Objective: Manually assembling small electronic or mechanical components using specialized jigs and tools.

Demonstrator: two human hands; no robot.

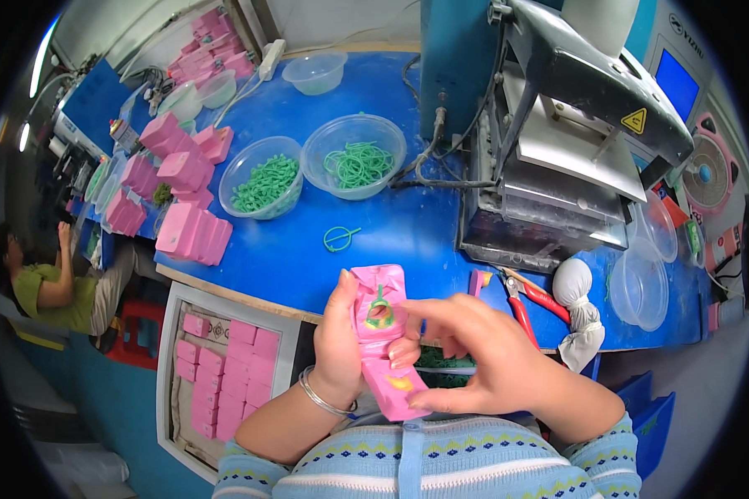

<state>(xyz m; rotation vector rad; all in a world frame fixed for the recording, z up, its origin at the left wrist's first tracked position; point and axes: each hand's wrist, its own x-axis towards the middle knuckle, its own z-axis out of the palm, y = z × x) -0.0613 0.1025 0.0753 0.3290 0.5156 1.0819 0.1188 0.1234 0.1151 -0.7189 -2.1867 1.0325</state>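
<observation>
At centre, a mould (pixel 377 348) rests in the left hand (pixel 334 341). Behind, on the table (pixel 416 237), two bowls (pixel 354 131) stand right of stacked blocks (pixel 193 235). Upper right, a machine (pixel 549 200) stands behind pliers (pixel 521 315).

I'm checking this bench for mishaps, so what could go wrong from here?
The thin green ring with a narrow stem, lying on the opened pink block gripped by the left hand, might bend or tear if the right hand handled it roughly. The red-handled metal pliers lie near the front edge of the blue tabletop, so a stray bump could knock them off.
</observation>
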